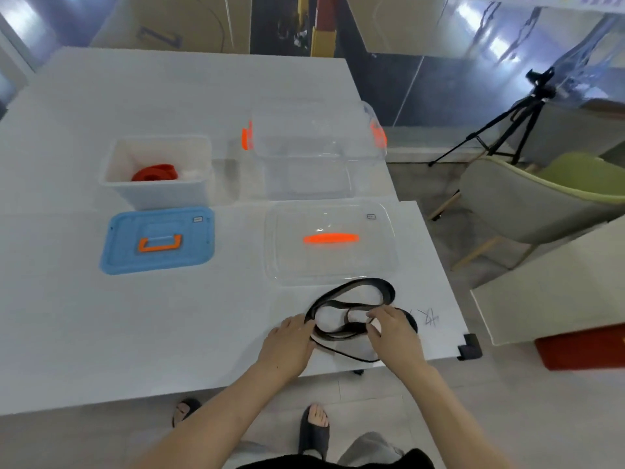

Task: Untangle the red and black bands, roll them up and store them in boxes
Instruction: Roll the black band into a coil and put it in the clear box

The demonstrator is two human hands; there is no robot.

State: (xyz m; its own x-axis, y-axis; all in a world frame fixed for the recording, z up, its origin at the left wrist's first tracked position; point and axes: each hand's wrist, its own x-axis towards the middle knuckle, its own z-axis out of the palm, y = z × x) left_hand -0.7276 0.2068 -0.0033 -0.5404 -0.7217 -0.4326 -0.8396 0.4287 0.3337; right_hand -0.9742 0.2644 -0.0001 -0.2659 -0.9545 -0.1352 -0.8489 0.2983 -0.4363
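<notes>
The black band (351, 301) lies in loose loops on the white table (169, 316) near its front right edge. My left hand (291, 343) holds the band's left loop. My right hand (392, 330) pinches a strand of it at the middle right. The red band (155, 172) sits rolled up inside the white box (155, 194) at the left. A clear box (318, 147) with orange latches stands open at the back right, and I see nothing in it.
A blue lid (157, 240) with an orange handle lies in front of the white box. A clear lid (331, 242) with an orange handle lies in front of the clear box. Right of the table stand a chair (527, 201) and a tripod (507, 126).
</notes>
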